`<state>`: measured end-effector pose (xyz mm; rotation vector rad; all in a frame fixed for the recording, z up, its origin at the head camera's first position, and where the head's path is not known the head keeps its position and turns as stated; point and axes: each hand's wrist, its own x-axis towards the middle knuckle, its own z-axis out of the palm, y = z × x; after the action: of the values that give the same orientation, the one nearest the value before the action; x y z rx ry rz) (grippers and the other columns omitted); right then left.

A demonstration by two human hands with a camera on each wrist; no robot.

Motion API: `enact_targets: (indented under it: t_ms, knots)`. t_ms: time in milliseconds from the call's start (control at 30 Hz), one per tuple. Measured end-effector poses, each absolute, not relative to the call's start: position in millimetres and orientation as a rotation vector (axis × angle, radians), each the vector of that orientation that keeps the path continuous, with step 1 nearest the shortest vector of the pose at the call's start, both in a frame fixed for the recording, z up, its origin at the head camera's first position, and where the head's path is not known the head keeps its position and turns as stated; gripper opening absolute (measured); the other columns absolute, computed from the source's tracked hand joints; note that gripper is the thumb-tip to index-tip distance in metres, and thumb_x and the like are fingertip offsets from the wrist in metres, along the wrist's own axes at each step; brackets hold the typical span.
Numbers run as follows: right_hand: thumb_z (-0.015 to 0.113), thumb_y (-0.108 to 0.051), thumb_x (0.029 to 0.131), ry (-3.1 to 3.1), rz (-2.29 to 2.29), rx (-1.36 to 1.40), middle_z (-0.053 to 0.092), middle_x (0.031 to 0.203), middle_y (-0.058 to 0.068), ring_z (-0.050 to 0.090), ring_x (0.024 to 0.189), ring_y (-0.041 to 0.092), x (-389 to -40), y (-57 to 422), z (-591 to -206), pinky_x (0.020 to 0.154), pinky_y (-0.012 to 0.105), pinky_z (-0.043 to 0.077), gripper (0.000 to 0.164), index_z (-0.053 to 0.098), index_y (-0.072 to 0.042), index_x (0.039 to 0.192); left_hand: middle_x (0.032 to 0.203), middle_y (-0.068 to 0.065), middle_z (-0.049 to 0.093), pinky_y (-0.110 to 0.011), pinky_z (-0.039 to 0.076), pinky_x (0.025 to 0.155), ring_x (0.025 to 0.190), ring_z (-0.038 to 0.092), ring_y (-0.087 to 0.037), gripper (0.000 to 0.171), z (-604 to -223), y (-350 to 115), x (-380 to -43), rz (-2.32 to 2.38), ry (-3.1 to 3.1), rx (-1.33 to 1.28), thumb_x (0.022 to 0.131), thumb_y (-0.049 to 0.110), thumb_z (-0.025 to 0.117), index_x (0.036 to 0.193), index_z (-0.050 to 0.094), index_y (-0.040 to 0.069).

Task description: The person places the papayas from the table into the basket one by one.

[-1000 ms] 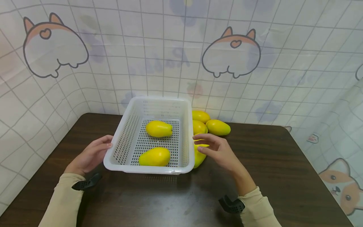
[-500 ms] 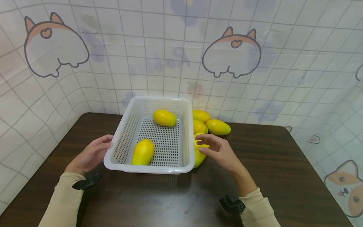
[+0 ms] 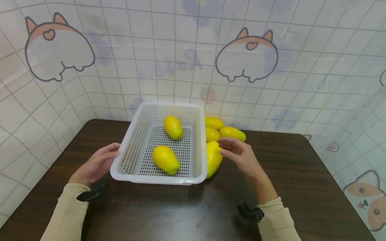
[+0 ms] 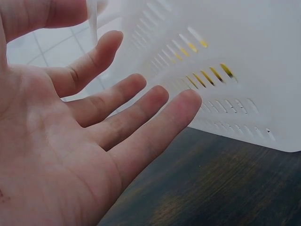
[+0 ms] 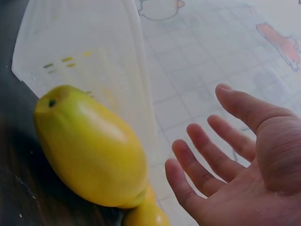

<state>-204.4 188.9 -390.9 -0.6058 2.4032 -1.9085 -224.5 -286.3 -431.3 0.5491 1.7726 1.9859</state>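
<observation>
Two yellow mangoes with greenish ends lie in a white perforated plastic basket: the far mango near the back wall, the near mango mid-front. My left hand is at the basket's left side. In the left wrist view its fingers extend loosely beside the outer wall, with the thumb at the rim. My right hand hovers to the right of the basket, holding nothing, its fingers loosely bent. Nearest to it is a larger-looking mango against the basket's right side.
Several more mangoes cluster behind it at the basket's back right, including one mango farthest right. Everything stands on a dark wooden table. A patterned white sheet hangs close behind the table and at its left.
Both mangoes in the basket have rolled and turned; the far one went toward the back wall. My right hand has shifted slightly right, away from the basket. My left hand stays put.
</observation>
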Motion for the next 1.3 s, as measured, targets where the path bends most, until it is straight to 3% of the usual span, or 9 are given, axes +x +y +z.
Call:
enact_targets:
  t_ms: [200,633,733,900,1300]
  knots:
    - [0.061,-0.015,0.087,2.386,-1.946,-0.598,0.052,0.124,0.022,0.048,0.115,0.038,-211,193,-397,0.089,0.022,0.048,0.037,0.053,-0.003,0.121,0.121,-0.005,0.049,-0.039,0.049,0.09,0.106,0.059,-0.017,0.032,-431,-287,-224,1.997,1.742,0.561,0.099,0.008,0.025,0.127,0.039,0.011]
    - [0.06,-0.011,0.087,2.508,-1.841,-0.453,0.048,0.13,0.022,0.043,0.121,0.038,-205,190,-391,0.089,0.015,0.041,0.042,0.048,0.002,0.125,0.122,-0.005,0.049,-0.038,0.048,0.09,0.107,0.059,-0.017,0.033,-431,-287,-223,2.004,1.723,0.578,0.099,0.008,0.024,0.128,0.038,0.01]
    - [0.059,-0.011,0.088,2.518,-1.806,-0.435,0.047,0.131,0.021,0.042,0.122,0.039,-203,188,-390,0.093,0.023,0.042,0.043,0.046,0.002,0.126,0.122,-0.005,0.049,-0.038,0.049,0.09,0.107,0.059,-0.017,0.032,-431,-286,-223,2.006,1.718,0.578,0.099,0.007,0.025,0.128,0.038,0.009]
    - [0.059,-0.012,0.088,2.497,-1.821,-0.432,0.047,0.131,0.022,0.043,0.121,0.039,-206,190,-397,0.098,0.047,0.039,0.041,0.047,0.0,0.126,0.122,-0.005,0.049,-0.038,0.049,0.09,0.107,0.059,-0.017,0.032,-431,-286,-224,2.0,1.733,0.569,0.099,0.008,0.026,0.128,0.039,0.01]
    - [0.062,-0.027,0.086,2.489,-1.791,-0.357,0.041,0.139,0.013,0.041,0.125,0.033,-220,197,-425,0.099,0.054,0.037,0.052,0.043,-0.009,0.131,0.122,-0.004,0.048,-0.038,0.048,0.09,0.108,0.059,-0.017,0.032,-430,-285,-223,1.985,1.761,0.546,0.099,0.01,0.026,0.129,0.038,0.011]
